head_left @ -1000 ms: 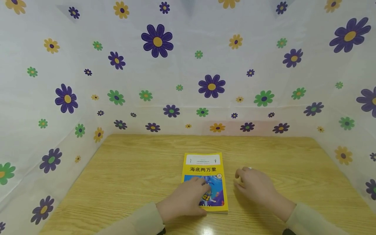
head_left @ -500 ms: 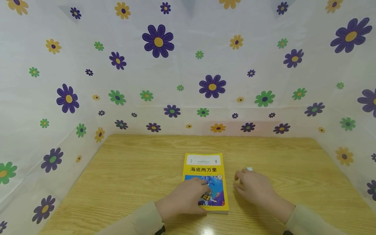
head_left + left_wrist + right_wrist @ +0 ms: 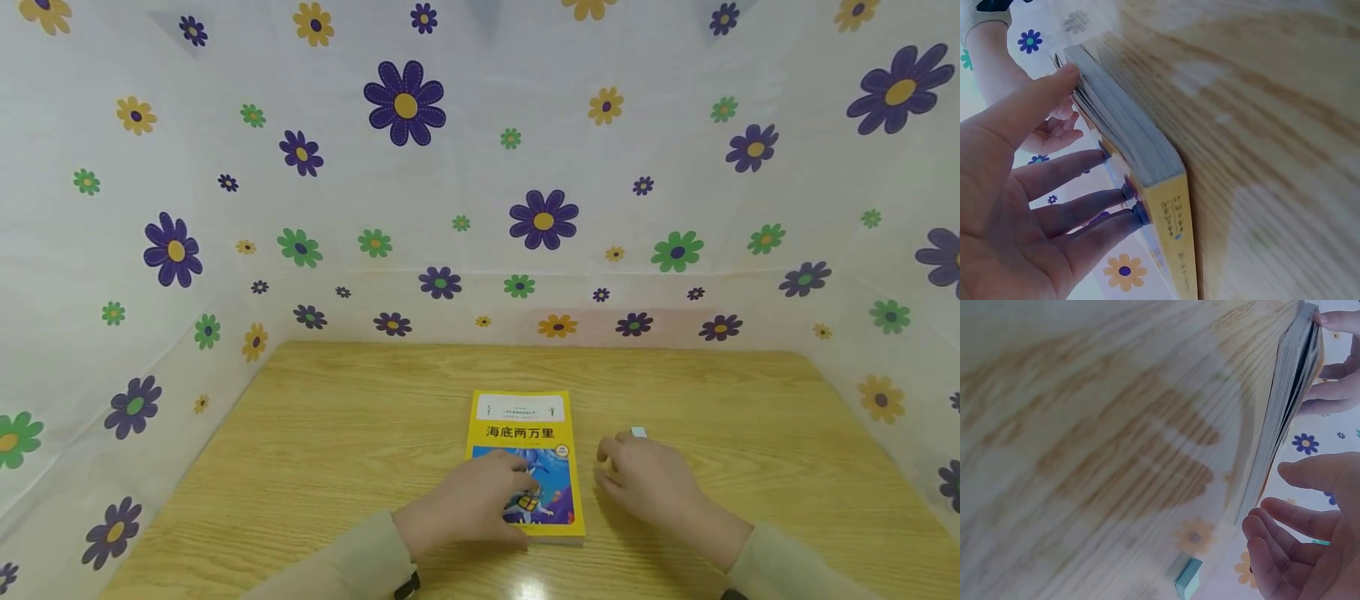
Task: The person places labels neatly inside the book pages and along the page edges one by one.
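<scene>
A yellow paperback book [image 3: 519,421] with dark title characters and a blue undersea picture lies flat on the table. My left hand [image 3: 468,500] rests over its lower left part. Its fingertips touch the cover in the left wrist view, where the thumb lies at the page edge of the book [image 3: 1129,119]. The pages stand slightly apart near that thumb in the right wrist view. To the right of the book, my right hand [image 3: 652,479] has loosely bent fingers and holds nothing. Just beyond it is a small pale teal block [image 3: 1189,578], partly hidden by the hand in the head view.
The wood-grain table [image 3: 337,433] reaches back to a white sheet [image 3: 465,175] printed with purple, yellow and green flowers. That sheet also hangs along the left and right sides.
Both hands and the book stay nearly in place. More of the pale teal block shows behind the right hand than a second ago.
</scene>
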`<action>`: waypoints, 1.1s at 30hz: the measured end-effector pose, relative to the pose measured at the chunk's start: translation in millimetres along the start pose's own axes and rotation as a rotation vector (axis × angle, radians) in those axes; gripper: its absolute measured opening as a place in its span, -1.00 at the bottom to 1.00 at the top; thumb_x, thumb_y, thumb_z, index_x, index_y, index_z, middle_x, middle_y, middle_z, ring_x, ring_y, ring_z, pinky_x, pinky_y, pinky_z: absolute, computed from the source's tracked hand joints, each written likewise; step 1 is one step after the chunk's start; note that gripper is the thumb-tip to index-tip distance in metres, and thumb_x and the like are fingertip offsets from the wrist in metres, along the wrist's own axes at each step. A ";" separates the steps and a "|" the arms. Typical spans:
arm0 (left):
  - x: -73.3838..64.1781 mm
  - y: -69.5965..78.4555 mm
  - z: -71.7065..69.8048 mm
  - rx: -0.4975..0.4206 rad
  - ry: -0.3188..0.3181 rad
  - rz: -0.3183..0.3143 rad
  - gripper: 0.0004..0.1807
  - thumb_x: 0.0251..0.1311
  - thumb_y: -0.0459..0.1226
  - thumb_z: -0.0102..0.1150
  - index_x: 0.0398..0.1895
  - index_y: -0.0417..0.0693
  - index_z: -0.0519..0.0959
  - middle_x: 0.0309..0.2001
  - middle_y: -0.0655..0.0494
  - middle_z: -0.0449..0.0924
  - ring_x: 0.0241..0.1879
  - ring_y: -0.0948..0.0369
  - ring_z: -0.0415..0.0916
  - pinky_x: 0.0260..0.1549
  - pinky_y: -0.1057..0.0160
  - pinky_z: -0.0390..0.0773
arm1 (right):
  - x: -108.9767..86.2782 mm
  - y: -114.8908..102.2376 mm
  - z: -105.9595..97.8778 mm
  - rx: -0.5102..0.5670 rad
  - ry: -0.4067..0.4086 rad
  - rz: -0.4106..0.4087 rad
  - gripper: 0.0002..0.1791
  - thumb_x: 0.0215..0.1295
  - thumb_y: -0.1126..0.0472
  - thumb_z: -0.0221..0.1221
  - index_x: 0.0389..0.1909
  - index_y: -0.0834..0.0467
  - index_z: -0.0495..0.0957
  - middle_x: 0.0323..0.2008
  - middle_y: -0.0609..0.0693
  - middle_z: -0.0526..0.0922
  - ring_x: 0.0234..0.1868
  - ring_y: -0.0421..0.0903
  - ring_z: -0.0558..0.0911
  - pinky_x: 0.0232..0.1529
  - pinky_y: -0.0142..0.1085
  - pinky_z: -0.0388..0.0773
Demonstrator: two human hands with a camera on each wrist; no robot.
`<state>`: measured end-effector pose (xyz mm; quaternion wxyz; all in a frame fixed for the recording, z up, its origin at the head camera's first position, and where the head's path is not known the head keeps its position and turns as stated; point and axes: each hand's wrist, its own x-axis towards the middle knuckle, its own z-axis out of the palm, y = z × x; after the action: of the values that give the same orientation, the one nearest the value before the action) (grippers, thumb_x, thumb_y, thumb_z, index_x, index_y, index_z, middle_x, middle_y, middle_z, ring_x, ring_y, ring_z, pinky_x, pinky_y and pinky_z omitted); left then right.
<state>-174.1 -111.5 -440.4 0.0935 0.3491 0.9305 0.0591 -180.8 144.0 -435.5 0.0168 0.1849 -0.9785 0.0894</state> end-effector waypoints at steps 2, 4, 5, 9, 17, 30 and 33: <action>-0.5 -0.2 -0.9 -0.002 -0.013 0.005 -0.34 0.10 0.20 0.57 0.26 0.21 0.70 0.30 0.18 0.66 0.36 0.14 0.55 0.42 0.14 0.59 | -0.4 -0.4 0.0 0.003 -0.001 0.001 -0.80 0.28 0.13 0.47 -0.16 0.09 0.72 -0.41 -0.07 0.63 -0.49 -0.23 0.48 -0.54 -0.41 0.47; -1.0 -0.7 -1.8 -0.008 -0.025 0.012 -0.35 0.14 0.18 0.54 0.28 0.21 0.69 0.33 0.17 0.64 0.37 0.14 0.55 0.43 0.13 0.58 | -0.6 -0.6 0.3 0.004 -0.002 0.003 -0.80 0.28 0.13 0.47 -0.16 0.09 0.71 -0.41 -0.07 0.62 -0.49 -0.23 0.49 -0.54 -0.40 0.48; -1.1 -1.3 -2.1 -0.010 -0.028 0.020 -0.36 0.17 0.17 0.52 0.29 0.21 0.68 0.34 0.17 0.64 0.37 0.14 0.55 0.43 0.13 0.57 | -0.5 -0.5 0.9 0.003 -0.002 0.004 -0.80 0.28 0.13 0.47 -0.16 0.09 0.71 -0.41 -0.07 0.62 -0.48 -0.22 0.50 -0.53 -0.40 0.49; -0.7 -5.1 -2.5 -0.028 -0.021 0.058 -0.39 0.21 0.11 0.46 0.30 0.14 0.66 0.27 0.21 0.69 0.29 0.21 0.62 0.35 0.20 0.63 | -0.4 -0.1 2.4 0.002 0.005 -0.002 -0.80 0.28 0.12 0.47 -0.16 0.08 0.71 -0.41 -0.08 0.63 -0.47 -0.23 0.53 -0.52 -0.40 0.51; -1.0 -10.8 -0.1 -0.092 0.043 0.098 -0.45 0.19 -0.03 0.37 0.25 0.03 0.68 0.04 0.27 0.79 -0.16 0.47 0.62 -0.09 0.48 0.68 | -0.2 -1.7 1.8 0.010 0.017 -0.010 -0.79 0.27 0.13 0.47 -0.16 0.09 0.71 -0.39 -0.07 0.65 -0.46 -0.23 0.54 -0.51 -0.40 0.53; -13.2 -11.5 -3.0 -0.333 0.142 -0.041 -0.19 0.04 -0.26 0.29 0.50 -0.02 0.44 0.37 0.08 0.60 0.18 0.28 0.61 0.21 0.24 0.71 | 6.8 -1.0 -8.8 0.051 0.039 -0.015 -0.73 0.24 0.13 0.48 -0.09 0.11 0.72 -0.31 -0.03 0.72 -0.40 -0.19 0.62 -0.47 -0.36 0.60; -16.1 -11.0 -5.9 -0.376 0.150 -0.059 -0.11 0.02 -0.30 0.29 0.56 -0.03 0.36 0.45 0.03 0.52 0.31 0.19 0.58 0.30 0.18 0.68 | 9.1 -0.5 -12.0 0.057 0.043 -0.010 -0.71 0.25 0.10 0.49 -0.08 0.11 0.72 -0.30 -0.03 0.73 -0.40 -0.19 0.63 -0.48 -0.38 0.59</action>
<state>-170.5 -130.6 -434.4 0.0892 0.2927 0.9173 0.2550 -189.1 142.4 -423.0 0.0331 0.1880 -0.9741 0.1211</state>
